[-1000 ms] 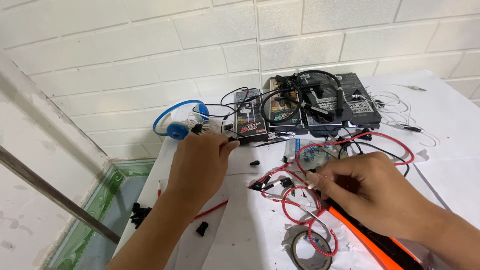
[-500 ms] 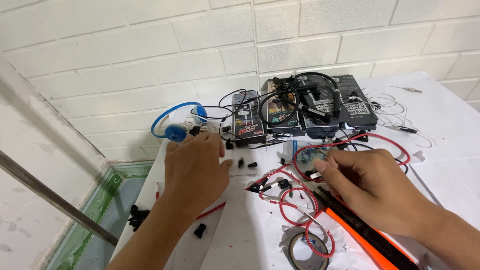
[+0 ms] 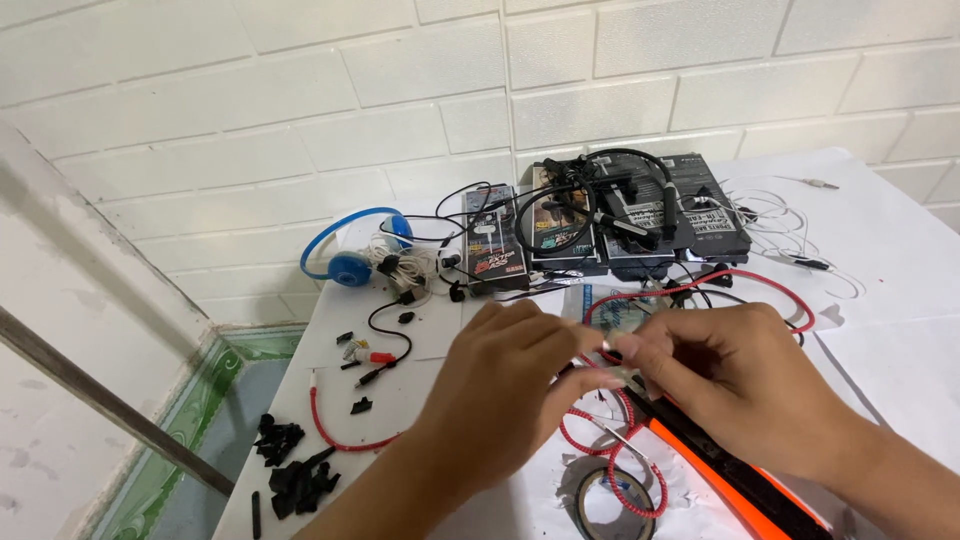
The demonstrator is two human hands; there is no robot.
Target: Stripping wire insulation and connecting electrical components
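At the centre of the frame, you held a small pale part [image 3: 622,352] on the red braided cable [image 3: 610,440], pinched between the fingertips of both hands; what exactly the part was could not be made out. Your left hand [image 3: 510,385] closed thumb and forefinger on it from the left, your right hand [image 3: 725,380] did the same from the right, and the fingertips met just above the bench [image 3: 900,260]. The grip looked best kept short and close to the joint, with the wrists low, so the cable's loops below would not tug at it. Those loops lay coiled toward the lower centre, beside a roll of black tape [image 3: 605,500] and an orange-and-black tool [image 3: 730,480] running to the lower right. Behind your hands sat a row of dark boxes [image 3: 600,220] with black headphones [image 3: 620,175] draped over them. Blue headphones [image 3: 350,250] rested at upper left, and black scraps [image 3: 290,465] littered the bench's lower-left edge.
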